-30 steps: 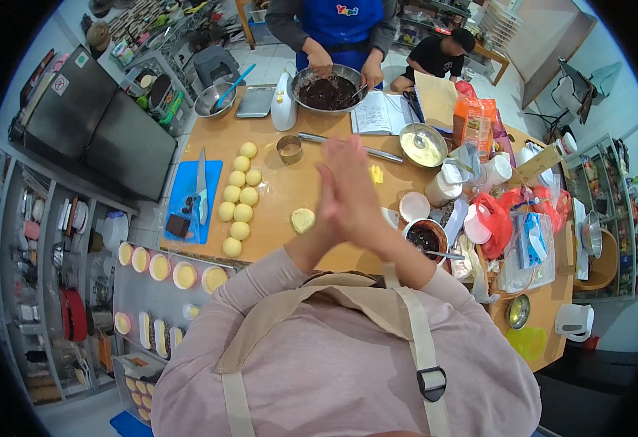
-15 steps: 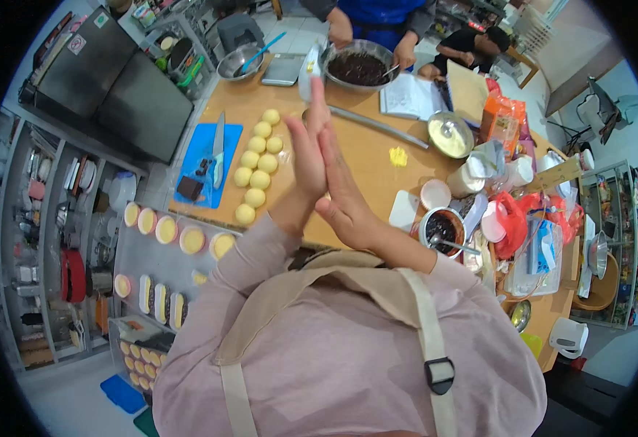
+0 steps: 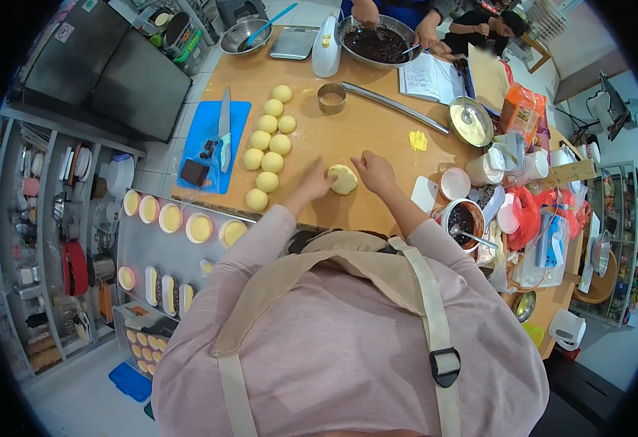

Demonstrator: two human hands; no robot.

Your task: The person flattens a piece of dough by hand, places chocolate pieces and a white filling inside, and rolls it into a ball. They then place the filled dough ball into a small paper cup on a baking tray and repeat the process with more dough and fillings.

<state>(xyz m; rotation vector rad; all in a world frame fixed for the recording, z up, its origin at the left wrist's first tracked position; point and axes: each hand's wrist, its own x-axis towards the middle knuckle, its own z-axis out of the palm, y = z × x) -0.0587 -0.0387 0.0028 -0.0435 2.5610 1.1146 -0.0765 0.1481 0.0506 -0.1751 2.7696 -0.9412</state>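
A flattened round of pale yellow dough (image 3: 343, 180) lies on the wooden table (image 3: 312, 135) close in front of me. My left hand (image 3: 314, 180) is at its left edge, fingertips against the dough and thumb apart. On the other side, my right hand (image 3: 376, 173) is just off the dough, its fingers loosely bent and apart, with nothing visible in them. Several smooth dough balls (image 3: 268, 182) form a double row to the left. A metal ring cutter (image 3: 331, 98) stands farther back, beside a long metal tube (image 3: 395, 107).
A knife (image 3: 224, 131) and dark chocolate block (image 3: 194, 172) lie on a blue board (image 3: 240, 120) at left. Filled cups stand on a tray (image 3: 166, 251). A bowl of dark filling (image 3: 462, 222) is at right. Across the table, a co-worker's hands work at a dark mixture (image 3: 379, 44).
My palms were pressed together, raised over the table; now they are lowered and parted. The flattened dough, not visible before, shows between them. The co-worker's hand has moved into the bowl.
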